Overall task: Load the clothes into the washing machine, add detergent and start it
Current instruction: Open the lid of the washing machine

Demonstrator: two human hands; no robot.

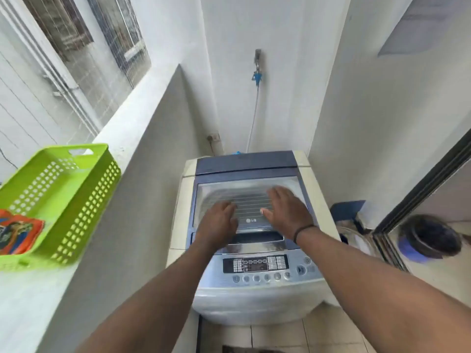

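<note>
The washing machine [251, 240] stands in front of me in a narrow white alcove, its glass lid [248, 200] shut flat. My left hand [219, 222] and right hand [286, 212] are both over that lid, fingers loose and gripping nothing (whether the palms touch the glass I cannot tell). The control panel [257, 264] lies just below my wrists. On the ledge to my left sits a green basket [76, 200] holding an orange detergent packet [19, 231].

Detergent packet [15, 231] cut off left.
</note>
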